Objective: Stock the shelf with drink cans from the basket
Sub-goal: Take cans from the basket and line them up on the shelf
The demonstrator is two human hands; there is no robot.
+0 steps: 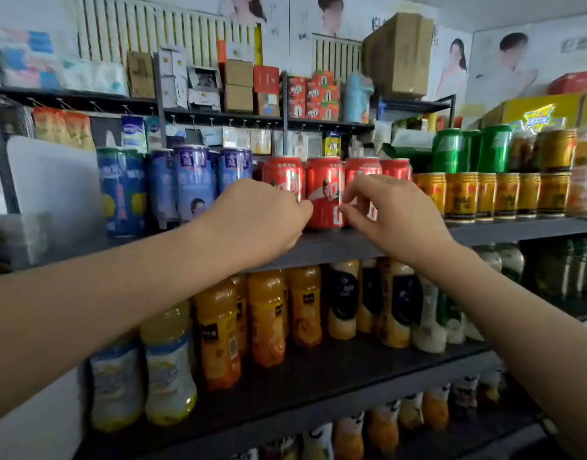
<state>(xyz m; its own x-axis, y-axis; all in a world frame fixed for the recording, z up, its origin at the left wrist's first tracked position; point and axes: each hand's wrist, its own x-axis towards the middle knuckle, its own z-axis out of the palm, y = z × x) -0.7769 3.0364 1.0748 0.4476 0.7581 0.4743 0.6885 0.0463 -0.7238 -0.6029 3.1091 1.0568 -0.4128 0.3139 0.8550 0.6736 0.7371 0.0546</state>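
Observation:
A red drink can (324,190) stands upright at the front edge of the dark metal shelf (518,229), ahead of a row of more red cans (282,175). My left hand (262,217) has its fingers curled, the fingertips pressing the can's left side. The thumb and forefinger of my right hand (388,214) touch its right side, the other fingers loosely bent. The can sits pinched between both hands. The basket is not in view.
Blue tall cans (192,180) stand left of the red row; gold cans (484,194) and green cans (448,151) stand to the right. Orange juice bottles (265,320) fill the shelf below. Boxes crowd the top shelf (239,84). A white panel (53,184) leans at far left.

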